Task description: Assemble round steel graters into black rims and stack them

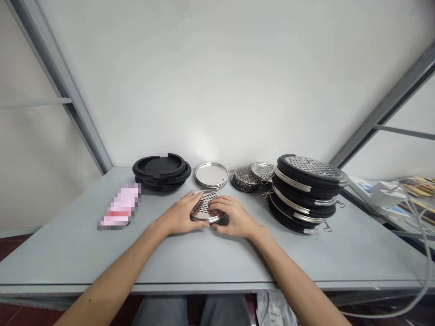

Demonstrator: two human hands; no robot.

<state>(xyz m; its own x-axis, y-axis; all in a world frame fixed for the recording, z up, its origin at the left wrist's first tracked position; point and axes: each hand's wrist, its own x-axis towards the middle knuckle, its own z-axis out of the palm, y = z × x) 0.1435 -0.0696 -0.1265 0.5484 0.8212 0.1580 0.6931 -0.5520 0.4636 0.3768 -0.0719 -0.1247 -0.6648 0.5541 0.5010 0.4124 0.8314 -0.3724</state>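
Note:
A round perforated metal disc [205,204] lies on the grey table [217,258] in front of me. My left hand [180,216] rests on its left edge with fingers curled over the rim. From the other side my right hand [231,216] covers the disc's right part, fingers bent onto its top. Both hands grip the same disc.
Behind the disc stand a stack of black rings [161,171], a stack of plain metal lids [211,175] and a pile of perforated discs [253,175]. A tall stack of assembled black-and-metal units [306,192] stands to the right. A pink packet [120,207] lies left. Papers and cables [401,194] fill the far right.

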